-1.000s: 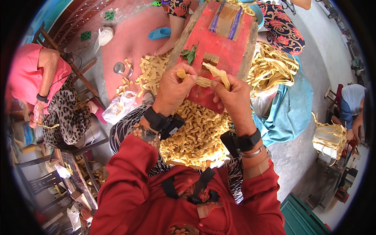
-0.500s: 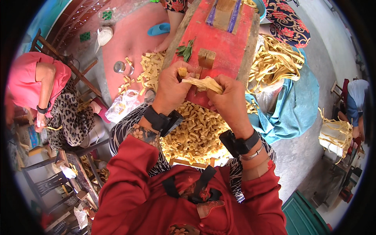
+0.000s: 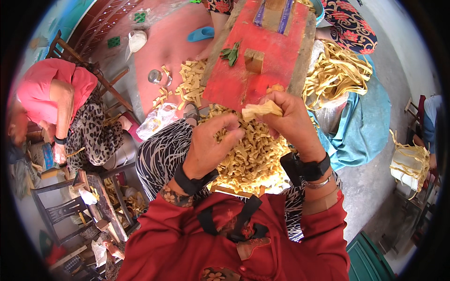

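My right hand (image 3: 294,121) pinches a pale yellow, flattened strip (image 3: 260,110), which looks like a dried plant strip, just off the near edge of the red board (image 3: 225,90). My left hand (image 3: 211,144) is over the left side of a heap of small folded yellow pieces (image 3: 253,161). Its thumb and forefinger are apart, and I see nothing between them. The heap lies between my knees. A wooden block (image 3: 253,61) stands on the board, with green leaves (image 3: 231,54) to its left.
Long yellow strips (image 3: 338,75) are piled right of the board, beside a teal cloth (image 3: 363,124). On the left lie more folded pieces (image 3: 191,79), a glass jar (image 3: 155,77) and a plastic bag (image 3: 158,121). Co-workers sit at left (image 3: 56,93), at the far end and at right.
My left hand has come away from the board, down and toward me over the heap, and opened; the small yellow piece it held is gone from it. My right hand keeps the strip, slightly lower.
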The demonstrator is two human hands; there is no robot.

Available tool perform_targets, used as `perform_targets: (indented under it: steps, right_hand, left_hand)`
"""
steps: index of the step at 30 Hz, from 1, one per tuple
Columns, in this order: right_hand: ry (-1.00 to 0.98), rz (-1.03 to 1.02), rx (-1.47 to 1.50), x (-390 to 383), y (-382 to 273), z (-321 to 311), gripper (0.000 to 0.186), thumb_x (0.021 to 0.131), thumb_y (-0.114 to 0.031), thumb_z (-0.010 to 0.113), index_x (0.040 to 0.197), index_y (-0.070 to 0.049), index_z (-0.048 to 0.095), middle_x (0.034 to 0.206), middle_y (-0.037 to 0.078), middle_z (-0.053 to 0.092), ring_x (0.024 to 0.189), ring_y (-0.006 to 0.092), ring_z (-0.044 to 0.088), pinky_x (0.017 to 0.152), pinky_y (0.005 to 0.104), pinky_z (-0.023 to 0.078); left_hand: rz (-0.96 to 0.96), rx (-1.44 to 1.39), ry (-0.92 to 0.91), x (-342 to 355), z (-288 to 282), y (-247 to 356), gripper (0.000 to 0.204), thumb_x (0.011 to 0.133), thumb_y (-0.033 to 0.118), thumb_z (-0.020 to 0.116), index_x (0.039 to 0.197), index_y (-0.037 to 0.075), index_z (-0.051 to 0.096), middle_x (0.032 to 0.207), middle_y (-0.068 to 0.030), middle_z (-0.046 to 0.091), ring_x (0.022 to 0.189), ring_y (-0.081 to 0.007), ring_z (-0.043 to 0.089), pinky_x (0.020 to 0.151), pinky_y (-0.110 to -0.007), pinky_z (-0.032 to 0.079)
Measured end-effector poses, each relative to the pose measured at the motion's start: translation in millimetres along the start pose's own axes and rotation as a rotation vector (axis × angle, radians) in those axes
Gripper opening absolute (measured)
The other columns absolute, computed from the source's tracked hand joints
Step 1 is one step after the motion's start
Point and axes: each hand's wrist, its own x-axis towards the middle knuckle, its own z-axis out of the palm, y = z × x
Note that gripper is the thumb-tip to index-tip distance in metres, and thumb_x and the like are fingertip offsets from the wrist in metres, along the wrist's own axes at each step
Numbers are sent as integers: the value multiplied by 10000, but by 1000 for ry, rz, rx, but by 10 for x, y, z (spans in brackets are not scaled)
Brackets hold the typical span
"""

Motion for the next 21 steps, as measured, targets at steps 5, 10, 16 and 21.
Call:
perform_targets:
  steps: [5,10,16,21]
  right_hand:
    - [-92,-12,3,-94,-25,22,96,788,-28,652,831,-32,567,613,-26,527,452,40,481,393,205,344]
    - [-71,-209,82,-141,35,-48,276,775,-104,706,996,-31,559,803,-12,545,695,62,522,590,211,425]
    - [-205,-298,89,-226,102,-26,314,865,-226,630,1079,-32,508,829,-2,473,786,83,457,704,227,402]
    - [-332,-297,-146,-391,-7,149,223,940,-234,495,1005,-21,504,770,70,463,733,130,492,652,277,412]
  left_hand:
    - [-92,-310,34,72,171,123,160,848,-27,571,1003,-8,608,886,-58,635,766,-77,590,631,-191,473]
    - [-93,-248,225,163,-172,34,148,874,44,552,1000,-17,601,803,-36,640,634,-69,568,557,-191,438]
    - [-64,163,482,143,-555,-410,283,881,164,570,1064,-51,565,841,-72,640,738,-124,580,637,-249,462]
    - [-317,-412,-126,-373,8,-333,256,923,176,476,1080,-10,557,857,-96,638,660,-147,636,604,-246,533]
